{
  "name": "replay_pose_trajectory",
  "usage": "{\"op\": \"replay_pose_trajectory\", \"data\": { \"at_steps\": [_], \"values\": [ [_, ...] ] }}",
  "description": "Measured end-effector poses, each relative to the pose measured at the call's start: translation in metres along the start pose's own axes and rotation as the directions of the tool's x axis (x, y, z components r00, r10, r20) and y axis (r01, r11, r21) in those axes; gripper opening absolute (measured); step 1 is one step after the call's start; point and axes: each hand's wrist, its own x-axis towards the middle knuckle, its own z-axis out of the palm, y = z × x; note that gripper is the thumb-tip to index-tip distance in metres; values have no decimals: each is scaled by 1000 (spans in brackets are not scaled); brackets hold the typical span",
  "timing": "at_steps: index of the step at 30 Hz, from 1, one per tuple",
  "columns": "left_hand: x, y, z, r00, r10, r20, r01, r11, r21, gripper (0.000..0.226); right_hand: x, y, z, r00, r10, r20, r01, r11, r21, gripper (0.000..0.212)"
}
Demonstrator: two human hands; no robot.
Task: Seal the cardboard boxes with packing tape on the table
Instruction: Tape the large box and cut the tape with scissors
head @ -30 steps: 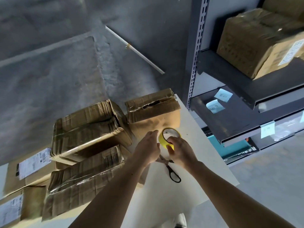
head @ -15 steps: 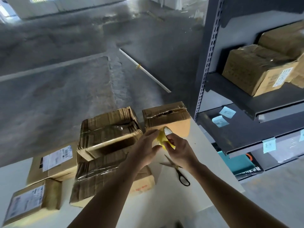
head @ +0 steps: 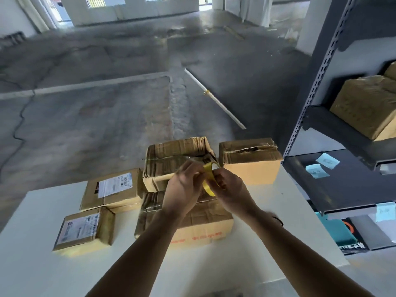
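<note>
Mid-frame, a yellow tape roll (head: pixel 209 179) was pinched between left hand (head: pixel 184 187) and right hand (head: pixel 230 189); the cardboard boxes (head: pixel 250 168) around them were judged not yet sealed

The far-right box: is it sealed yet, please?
Unsealed: the far-right box shows a ragged open gap between its top flaps.

Boxes (head: pixel 250 170) ahead; nearer tabletop (head: pixel 53 273) apparently open.

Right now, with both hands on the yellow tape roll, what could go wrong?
The left hand and right hand pinch the tape roll in mid-air above the front box; a freed end could fold onto itself or stick to fingers. The far right box has a torn, gaping top seam, so tape may bridge it poorly.
</note>
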Motion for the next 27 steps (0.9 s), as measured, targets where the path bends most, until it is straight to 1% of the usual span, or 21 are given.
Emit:
{"op": "replay_pose_trajectory", "data": {
  "at_steps": [2, 5, 7, 9, 11, 13, 16, 18, 23, 27],
  "values": [
    [-4, -1, -12, 1000, -19, -21, 19, 999, 28, 15, -1, -7, 9, 998, -37, 43, 36, 999, 29, 5],
    [-11, -4, -28, 995, -79, -60, 82, 995, 53, 15, -4, -10, 21, 990, -69, 122, 64, 997, 42, 16],
    [-17, -6, -38, 984, -158, -78, 161, 986, 40, 20, -6, -9, 28, 978, -94, 188, 96, 995, -2, 25],
    [-21, -11, -47, 967, -239, -89, 239, 971, -12, 19, -9, -6, 34, 960, -108, 260, 137, 986, -94, 32],
    [-25, -18, -55, 950, -298, -94, 294, 954, -50, 15, -10, -7, 39, 941, -132, 311, 175, 978, -114, 30],
    [-28, -25, -62, 939, -330, -96, 325, 944, -57, 9, -9, -11, 44, 932, -178, 316, 212, 974, -75, 26],
    [-30, -32, -73, 928, -362, -94, 359, 932, -45, 21, -5, -22, 51, 927, -230, 297, 267, 959, -91, 26],
    [-30, -34, -80, 918, -387, -87, 384, 922, -46, 23, -3, -30, 53, 927, -235, 292, 277, 955, -109, 23],
    [-29, -36, -92, 909, -414, -54, 412, 910, -41, 13, 3, -38, 55, 925, -274, 264, 322, 934, -156, 48],
    [-31, -34, -100, 914, -404, -44, 403, 914, -43, 12, 3, -32, 55, 940, -235, 248, 296, 922, -249, 58]
  ]
}}
